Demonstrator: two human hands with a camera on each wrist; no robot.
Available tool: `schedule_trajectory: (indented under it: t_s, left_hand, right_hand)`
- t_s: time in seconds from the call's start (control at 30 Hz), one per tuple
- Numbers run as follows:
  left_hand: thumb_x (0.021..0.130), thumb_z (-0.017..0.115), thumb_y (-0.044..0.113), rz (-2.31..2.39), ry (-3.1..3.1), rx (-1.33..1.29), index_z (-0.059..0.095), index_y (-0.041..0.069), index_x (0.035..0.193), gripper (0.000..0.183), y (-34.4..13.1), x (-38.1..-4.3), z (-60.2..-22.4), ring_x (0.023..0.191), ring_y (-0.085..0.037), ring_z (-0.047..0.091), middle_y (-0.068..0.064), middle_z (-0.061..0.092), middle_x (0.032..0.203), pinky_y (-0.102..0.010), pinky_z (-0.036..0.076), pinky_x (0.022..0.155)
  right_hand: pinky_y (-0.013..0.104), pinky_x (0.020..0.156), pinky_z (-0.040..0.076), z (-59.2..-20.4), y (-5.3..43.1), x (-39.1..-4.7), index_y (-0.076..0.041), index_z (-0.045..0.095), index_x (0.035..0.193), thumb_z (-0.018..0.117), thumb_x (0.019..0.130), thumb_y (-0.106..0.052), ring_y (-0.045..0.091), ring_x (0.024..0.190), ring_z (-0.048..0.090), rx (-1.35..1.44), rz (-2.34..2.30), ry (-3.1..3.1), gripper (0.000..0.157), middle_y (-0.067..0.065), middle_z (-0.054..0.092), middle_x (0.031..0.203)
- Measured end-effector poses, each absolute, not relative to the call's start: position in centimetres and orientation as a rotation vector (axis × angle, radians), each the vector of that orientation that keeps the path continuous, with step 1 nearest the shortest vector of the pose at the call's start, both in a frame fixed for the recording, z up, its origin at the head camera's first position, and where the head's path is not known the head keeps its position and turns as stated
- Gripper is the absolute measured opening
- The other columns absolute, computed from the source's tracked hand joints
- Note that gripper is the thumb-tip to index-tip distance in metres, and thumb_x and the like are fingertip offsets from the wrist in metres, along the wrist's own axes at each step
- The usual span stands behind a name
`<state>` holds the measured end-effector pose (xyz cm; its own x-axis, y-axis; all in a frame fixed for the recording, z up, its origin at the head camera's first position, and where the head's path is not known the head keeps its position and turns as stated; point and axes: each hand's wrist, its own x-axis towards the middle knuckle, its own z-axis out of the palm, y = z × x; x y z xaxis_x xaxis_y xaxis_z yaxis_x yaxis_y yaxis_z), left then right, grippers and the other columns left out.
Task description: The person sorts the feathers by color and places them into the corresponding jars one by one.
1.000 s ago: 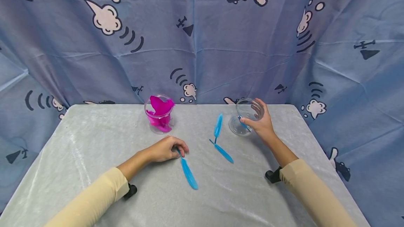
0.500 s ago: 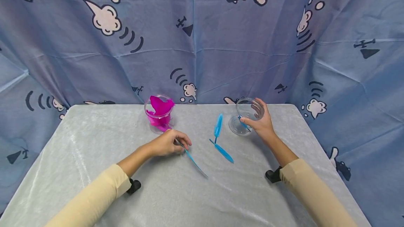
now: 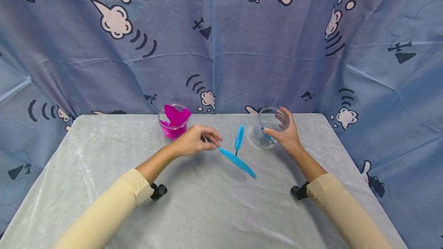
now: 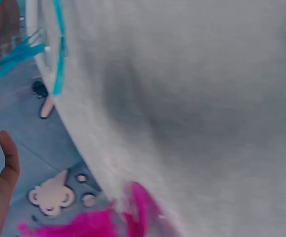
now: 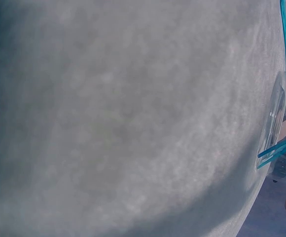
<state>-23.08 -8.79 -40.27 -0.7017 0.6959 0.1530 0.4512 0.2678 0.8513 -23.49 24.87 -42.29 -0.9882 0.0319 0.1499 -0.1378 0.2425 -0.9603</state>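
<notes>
Between the fingertips of my left hand (image 3: 196, 140) a blue feather (image 3: 226, 154) is pinched by its quill. It is held over the table, and in the head view it overlaps a second blue feather (image 3: 246, 168) lying there. Another blue feather (image 3: 239, 137) lies just behind them. My right hand (image 3: 290, 135) grips the side of a clear cup (image 3: 262, 144), its thumb toward me. Blue feather pieces (image 5: 281, 148) show inside that cup in the right wrist view; their number is unclear.
A second clear cup (image 3: 160, 121) stands at the back left, filled with magenta feathers (image 3: 176, 116), just behind my left hand. A pale cloth covers the table (image 3: 194, 210). Behind its far edge hangs a patterned blue curtain (image 3: 235, 80).
My left hand has lifted its blue feather off the table and carried it right and away from me, toward the lying feathers. My right hand and the cup have stayed put.
</notes>
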Motion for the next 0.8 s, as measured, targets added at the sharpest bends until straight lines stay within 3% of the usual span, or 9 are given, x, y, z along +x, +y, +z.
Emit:
schedule_trajectory:
  t_s: [0.33, 0.6, 0.8]
  left_hand:
    - [0.088, 0.072, -0.001, 1.543, 2.293, 1.124, 0.072, 0.002, 0.108, 0.019, -5.5, -24.0, -36.9, 0.089, -0.012, 0.070, -0.004, 0.076, 0.093, -0.037, 0.057, 0.081]
    - [0.090, 0.071, -0.001, 1.603, 2.332, 1.144, 0.072, 0.002, 0.109, 0.019, -3.2, -25.0, -34.9, 0.089, -0.011, 0.069, -0.005, 0.076, 0.094, -0.034, 0.056, 0.076]
    - [0.090, 0.070, -0.001, 1.664, 2.366, 1.110, 0.072, 0.002, 0.109, 0.019, -1.8, -25.5, -33.9, 0.089, -0.010, 0.069, -0.007, 0.076, 0.097, -0.031, 0.055, 0.076]
  right_hand:
    - [0.055, 0.119, 0.015, -44.9, 26.1, -25.0, -0.011, 0.020, 0.156, 0.082, 0.079, -0.001, 0.033, 0.147, 0.025, 0.094, 1.817, -2.357, 0.099, 0.016, 0.029, 0.159]
    - [0.058, 0.118, 0.014, -42.7, 25.0, -23.7, -0.006, 0.022, 0.154, 0.081, 0.078, 0.003, 0.038, 0.146, 0.025, 0.084, 1.850, -2.345, 0.097, 0.021, 0.028, 0.158]
    - [0.059, 0.118, 0.015, -43.4, 25.3, -24.3, -0.005, 0.021, 0.154, 0.079, 0.079, 0.005, 0.039, 0.146, 0.024, 0.106, 1.858, -2.332, 0.096, 0.022, 0.027, 0.158]
